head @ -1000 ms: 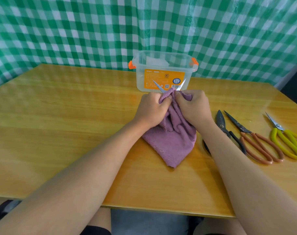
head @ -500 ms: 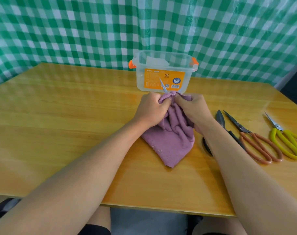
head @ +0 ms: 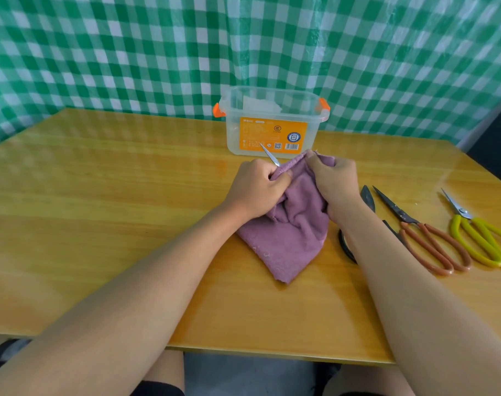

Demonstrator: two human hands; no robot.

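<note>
A purple cloth [head: 289, 232] lies bunched on the wooden table [head: 100, 195], wrapped round a pair of scissors whose one silver blade tip [head: 269, 158] sticks out at the cloth's top left. My left hand [head: 257, 190] grips the cloth and the wrapped scissors from the left. My right hand [head: 333, 184] pinches the cloth's upper edge from the right. The scissors' handles are hidden under the cloth and my hands.
A clear plastic box [head: 272, 124] with orange clips and an orange label stands just behind my hands. Right of my right arm lie black scissors [head: 367, 200], partly hidden, orange-handled scissors [head: 423, 235] and yellow-handled scissors [head: 478, 238]. A green checked curtain backs the table.
Two blade tips showed above the cloth a second ago; now only one shows. My right hand has pulled the cloth's upper edge to the right, stretching it between my hands.
</note>
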